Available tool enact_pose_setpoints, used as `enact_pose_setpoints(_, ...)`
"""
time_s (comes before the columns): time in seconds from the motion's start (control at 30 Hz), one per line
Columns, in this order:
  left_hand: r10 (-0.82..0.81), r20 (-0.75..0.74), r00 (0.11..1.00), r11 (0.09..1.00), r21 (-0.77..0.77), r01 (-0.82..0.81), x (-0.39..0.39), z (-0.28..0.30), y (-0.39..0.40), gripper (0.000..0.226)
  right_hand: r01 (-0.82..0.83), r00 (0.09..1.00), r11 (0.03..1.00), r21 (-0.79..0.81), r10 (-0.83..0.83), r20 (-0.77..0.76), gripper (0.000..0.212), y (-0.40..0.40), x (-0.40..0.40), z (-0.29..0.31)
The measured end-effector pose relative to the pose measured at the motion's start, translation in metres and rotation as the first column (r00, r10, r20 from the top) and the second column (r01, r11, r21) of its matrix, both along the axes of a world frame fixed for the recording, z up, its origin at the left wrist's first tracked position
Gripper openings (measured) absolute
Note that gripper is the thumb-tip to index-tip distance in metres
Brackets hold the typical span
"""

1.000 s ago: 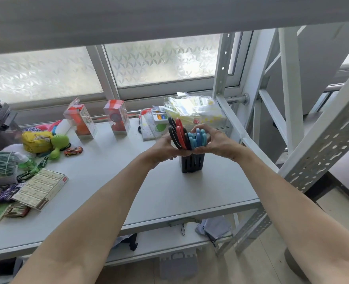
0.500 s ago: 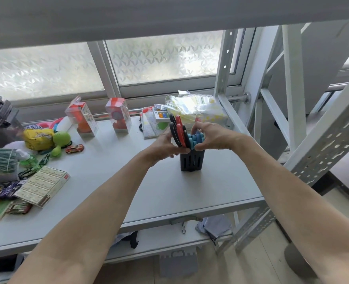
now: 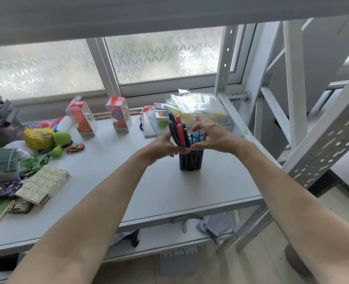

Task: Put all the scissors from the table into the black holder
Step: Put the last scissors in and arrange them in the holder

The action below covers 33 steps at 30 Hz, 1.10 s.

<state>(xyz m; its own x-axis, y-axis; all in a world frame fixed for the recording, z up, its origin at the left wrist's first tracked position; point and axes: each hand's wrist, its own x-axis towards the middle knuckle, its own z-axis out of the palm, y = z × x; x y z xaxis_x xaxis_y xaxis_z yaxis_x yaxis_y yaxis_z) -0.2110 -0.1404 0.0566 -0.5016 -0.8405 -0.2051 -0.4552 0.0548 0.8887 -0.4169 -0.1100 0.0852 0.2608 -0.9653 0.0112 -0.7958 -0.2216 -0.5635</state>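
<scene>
At frame centre my left hand (image 3: 163,146) curls its fingers against the black-and-red scissors (image 3: 177,131), two pairs by my count. They stand handles-up in the one black holder (image 3: 190,162) on the grey table (image 3: 112,181). Just right, blue-handled scissors (image 3: 196,137) crowd the same holder, number unclear, and my right hand (image 3: 211,136) cups them, fingers bent around the handles.
</scene>
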Motion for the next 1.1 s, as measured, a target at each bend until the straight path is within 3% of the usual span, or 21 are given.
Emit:
enact_pose_setpoints(0.13,-0.065,0.058,0.996,0.996,0.057,0.062,0.000,0.007,-0.004,0.065,0.021,0.998,0.999,0.025,-0.019,-0.059,0.049,-0.003,0.003,0.004)
enact_pose_setpoints(0.33,-0.048,-0.006,0.999,0.993,0.106,0.048,0.005,0.009,-0.001,0.081,-0.058,0.998,0.996,0.072,0.057,0.023,0.036,-0.004,-0.002,0.001)
enact_pose_setpoints(0.5,-0.062,0.045,0.997,0.998,0.004,0.062,0.003,0.006,0.006,0.093,-0.027,0.986,0.995,0.096,0.011,0.166,0.067,0.003,-0.011,-0.004)
enact_pose_setpoints(0.67,0.023,0.041,0.999,0.992,-0.126,-0.018,-0.007,-0.004,0.011,0.083,0.003,0.947,0.992,0.125,-0.043,0.319,0.049,0.008,-0.015,-0.013)
enact_pose_setpoints(0.87,0.088,0.061,0.994,0.980,-0.183,-0.076,-0.012,-0.014,0.011,0.068,-0.019,0.958,0.986,0.163,-0.029,0.287,0.050,0.007,-0.015,-0.009)
enact_pose_setpoints(1.1,0.112,-0.032,0.993,0.976,-0.187,-0.116,-0.012,-0.009,0.013,0.087,0.028,0.944,0.994,0.103,-0.060,0.324,0.046,0.007,-0.011,-0.016)
